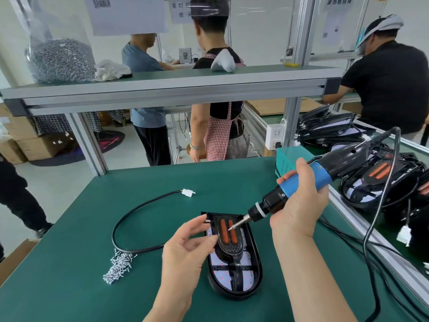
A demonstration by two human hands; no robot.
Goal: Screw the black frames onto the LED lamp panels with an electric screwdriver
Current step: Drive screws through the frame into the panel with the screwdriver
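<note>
- While the LED lamp panel (234, 273) lay in its black frame (256, 254) on the green table (69, 287), just before the person, its long axis ran away from them, square end far, rounded end near.
- The electric screwdriver (301, 184) slanted down-left, its bit tip over the orange strips; screw-driving looked in hand.
- The right hand (299, 205) was wrapped round the blue barrel; the left hand (185, 247) hovered loose-fingered at the frame's left edge, visibly holding nothing.
- Next, I judged, the bit needed setting squarely on a screw hole.
- Loose screws (119, 266) lay well left.
</note>
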